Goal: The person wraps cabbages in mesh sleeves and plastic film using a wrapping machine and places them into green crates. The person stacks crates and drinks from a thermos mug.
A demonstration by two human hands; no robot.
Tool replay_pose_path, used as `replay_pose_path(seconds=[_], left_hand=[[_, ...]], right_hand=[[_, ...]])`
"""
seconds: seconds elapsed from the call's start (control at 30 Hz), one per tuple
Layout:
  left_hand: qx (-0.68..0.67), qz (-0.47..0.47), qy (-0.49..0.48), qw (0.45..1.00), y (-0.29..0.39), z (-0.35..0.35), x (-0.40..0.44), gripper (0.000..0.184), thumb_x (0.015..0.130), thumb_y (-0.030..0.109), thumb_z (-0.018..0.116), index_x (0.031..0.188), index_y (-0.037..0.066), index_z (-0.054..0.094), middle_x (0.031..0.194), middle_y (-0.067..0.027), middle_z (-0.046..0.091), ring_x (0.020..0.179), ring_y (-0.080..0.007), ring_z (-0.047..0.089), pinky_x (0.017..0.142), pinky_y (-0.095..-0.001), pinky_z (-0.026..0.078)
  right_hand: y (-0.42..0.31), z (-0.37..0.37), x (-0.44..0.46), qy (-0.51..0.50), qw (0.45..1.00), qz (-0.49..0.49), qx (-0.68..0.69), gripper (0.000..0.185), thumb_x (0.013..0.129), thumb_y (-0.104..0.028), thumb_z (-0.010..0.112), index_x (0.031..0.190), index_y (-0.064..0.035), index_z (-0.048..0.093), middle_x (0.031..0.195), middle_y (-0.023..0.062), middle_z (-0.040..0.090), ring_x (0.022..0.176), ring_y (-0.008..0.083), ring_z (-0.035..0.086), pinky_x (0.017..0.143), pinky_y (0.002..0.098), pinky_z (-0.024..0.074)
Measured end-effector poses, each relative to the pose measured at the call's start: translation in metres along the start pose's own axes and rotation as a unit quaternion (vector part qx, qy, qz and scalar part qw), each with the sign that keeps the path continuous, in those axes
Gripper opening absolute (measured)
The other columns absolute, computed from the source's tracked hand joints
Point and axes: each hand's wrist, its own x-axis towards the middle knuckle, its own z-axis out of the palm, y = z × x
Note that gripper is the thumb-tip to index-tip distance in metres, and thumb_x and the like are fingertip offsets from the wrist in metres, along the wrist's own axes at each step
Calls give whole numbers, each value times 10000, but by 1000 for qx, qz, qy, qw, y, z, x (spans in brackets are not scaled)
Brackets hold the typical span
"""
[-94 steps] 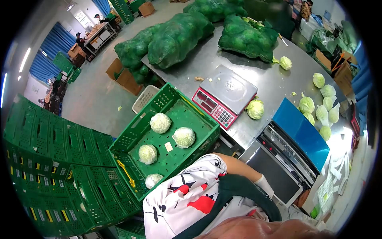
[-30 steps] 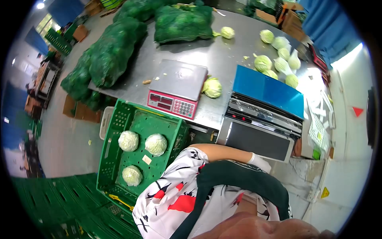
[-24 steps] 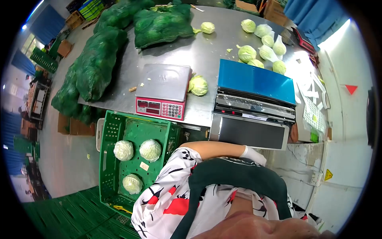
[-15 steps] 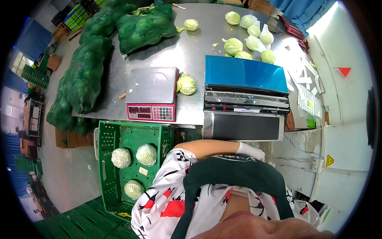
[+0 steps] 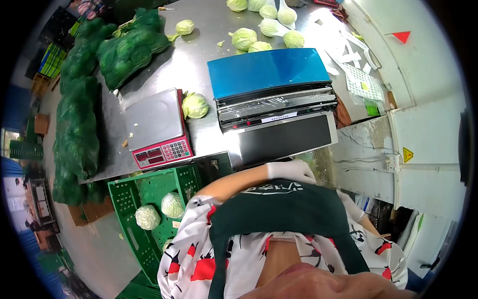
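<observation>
My left hand (image 5: 296, 171), in a white glove, is drawn across my body just below the front edge of the blue-lidded film wrapping machine (image 5: 271, 74). Its fingers are hidden behind my dark green apron (image 5: 279, 209), so I cannot make out whether it holds anything. Of my right hand, only part of a white glove (image 5: 351, 207) shows beside the apron; the fingers are out of sight. The machine's dark plate (image 5: 286, 139) has nothing on it. A red digital scale (image 5: 157, 122) stands to the left, with a cabbage (image 5: 195, 105) beside it.
Wrapped cabbages (image 5: 148, 217) sit in a green crate (image 5: 137, 244) at lower left. Green net sacks (image 5: 74, 129) of produce line the table's left side. Several cabbages (image 5: 244, 38) lie behind the machine. Paper strips and a white grid tray (image 5: 366, 83) are at right.
My view has turned, so the table and its contents appear shifted left and tilted. My right forearm and some of its glove now show at the right. My left hand stays across my body.
</observation>
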Motion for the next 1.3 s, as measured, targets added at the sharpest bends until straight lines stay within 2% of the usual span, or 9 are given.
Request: replay_pose_path(seconds=[0.13, 0.23, 0.37, 0.6, 0.97, 1.13, 1.17, 1.2, 1.3], left_hand=[[-13, -80, 314, 946, 18, -13, -83, 304, 1000, 207, 539, 1197, 24, 682, 1118, -135, 718, 980, -234, 697, 923, -308, 513], [-249, -187, 484, 818, 6, 30, -164, 272, 1024, 116, 491, 1169, -18, 679, 1061, -108, 726, 966, -153, 685, 891, -280, 517], [-122, -285, 605, 733, -17, 151, -251, 180, 957, 129, 602, 1051, -12, 661, 955, -63, 687, 856, -123, 620, 799, -282, 510], [-372, -369, 523, 672, -12, 263, -276, 154, 930, 113, 625, 1026, -4, 654, 978, -25, 674, 870, -96, 602, 813, -273, 510], [-418, -309, 498, 694, 12, 233, -276, 140, 930, 107, 623, 1004, -9, 648, 973, -10, 670, 871, -85, 599, 813, -267, 508], [-398, -276, 493, 722, -44, 281, -316, 134, 930, 104, 622, 994, -11, 645, 970, -3, 668, 871, -81, 598, 812, -264, 508], [-405, -268, 495, 720, -45, 276, -317, 133, 930, 104, 622, 992, -11, 644, 970, -1, 668, 871, -80, 598, 812, -263, 507], [-449, -230, 485, 714, 40, 179, -271, 99, 934, 82, 614, 961, -11, 635, 951, 15, 662, 878, -52, 588, 794, -250, 504], [-392, -263, 524, 709, 29, 155, -246, 88, 952, 76, 629, 986, -5, 636, 919, 13, 657, 853, -45, 591, 765, -223, 497]], right_hand=[[-2, 5, -2, 7, 1000, 9, 18, 270, 970, -206, 552, 1147, -28, 651, 1020, 133, 688, 933, 234, 671, 811, 353, 528], [-2, 3, -3, 8, 999, 13, 30, 267, 969, -204, 553, 1144, -28, 652, 1016, 130, 689, 929, 232, 672, 809, 351, 529], [-2, 1, -3, 5, 999, 20, 44, 263, 968, -201, 555, 1141, -29, 654, 1011, 127, 690, 925, 229, 673, 807, 349, 530], [-5, -1, 1, -6, 998, 27, 49, 257, 966, -195, 558, 1134, -29, 657, 1002, 121, 693, 917, 225, 676, 803, 345, 532], [-11, -11, 14, -42, 998, 36, 42, 246, 963, -186, 562, 1125, -29, 662, 987, 112, 696, 905, 217, 680, 796, 339, 535], [-5, -16, 22, -72, 995, 50, 43, 242, 962, -182, 564, 1120, -29, 665, 980, 108, 698, 900, 214, 681, 794, 337, 536], [-1, -18, 24, -78, 994, 58, 46, 241, 962, -181, 565, 1120, -29, 665, 979, 107, 698, 899, 213, 682, 793, 336, 536], [2, -18, 26, -86, 993, 67, 49, 240, 962, -180, 565, 1119, -29, 666, 978, 106, 699, 898, 213, 682, 792, 335, 536], [12, -22, 32, -107, 988, 91, 62, 237, 961, -178, 566, 1116, -30, 667, 974, 104, 700, 894, 211, 683, 791, 334, 537]])
